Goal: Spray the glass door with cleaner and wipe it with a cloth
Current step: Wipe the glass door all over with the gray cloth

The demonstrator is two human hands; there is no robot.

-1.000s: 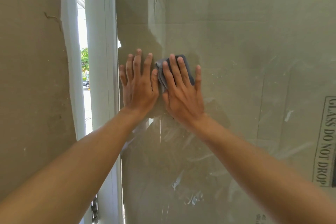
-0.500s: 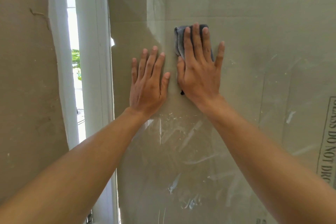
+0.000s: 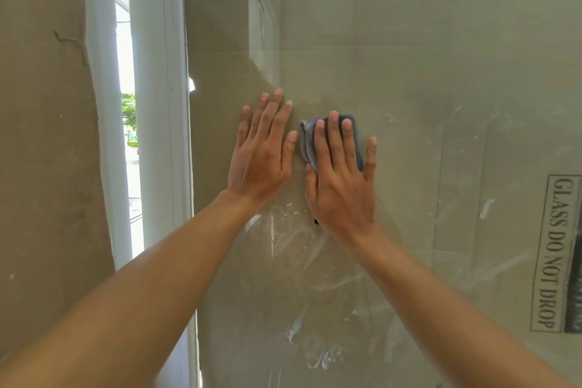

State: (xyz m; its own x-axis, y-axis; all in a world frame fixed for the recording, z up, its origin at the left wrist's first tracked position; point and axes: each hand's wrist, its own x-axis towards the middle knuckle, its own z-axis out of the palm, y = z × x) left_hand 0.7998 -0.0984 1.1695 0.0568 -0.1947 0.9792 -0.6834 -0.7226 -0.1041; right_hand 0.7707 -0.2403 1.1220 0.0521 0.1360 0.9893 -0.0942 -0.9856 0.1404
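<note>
Right hand (image 3: 341, 186) is flat on the glass door (image 3: 425, 57), fingers straight and a bit spread, pressing a folded grey cloth (image 3: 306, 143) under them. The cloth pokes out past the fingertips and on the thumb side. Left hand (image 3: 261, 164) lies flat on the glass just beside it, toward the door's left edge. White smears (image 3: 291, 332) sit below both wrists.

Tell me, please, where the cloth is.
Head view, centre: the cloth is pressed to the glass door under the right hand, beside the left hand.
</note>
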